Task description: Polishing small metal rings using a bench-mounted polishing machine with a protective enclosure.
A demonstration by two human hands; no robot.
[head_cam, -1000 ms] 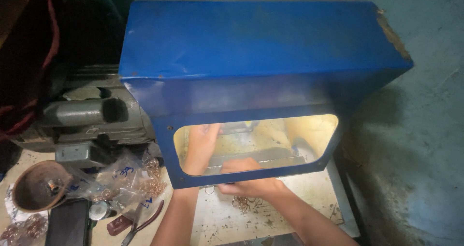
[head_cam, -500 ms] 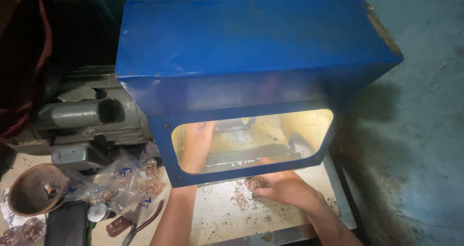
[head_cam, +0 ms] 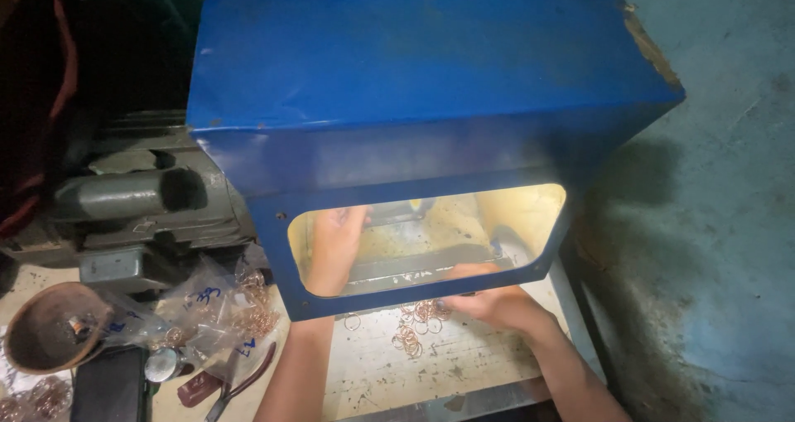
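Item: blue hooded machine (head_cam: 431,99), lit inside, with a clear window (head_cam: 431,236) in its front, standing on a pale desk (head_cam: 464,364).

Left hand (head_cam: 335,248): reached in under the hood, seen through the window, fingers spread flat over the bed; grip open, and whether it pins anything cannot be told.

Right hand (head_cam: 489,302): at the hood's lower edge, fingers curled under it toward a dark flat bar (head_cam: 422,265) (its grip hidden by the frame, so closed or not cannot be told).

Copper rings (head_cam: 414,327): a loose scatter on the desk, just beside the right hand and partly under the hood; these appear unprocessed, and no finished pile can be made out.

Nearby, left: clear bags of rings (head_cam: 215,306), a brown bowl (head_cam: 54,335), red-handled pliers (head_cam: 240,376), a grey motor (head_cam: 132,194).
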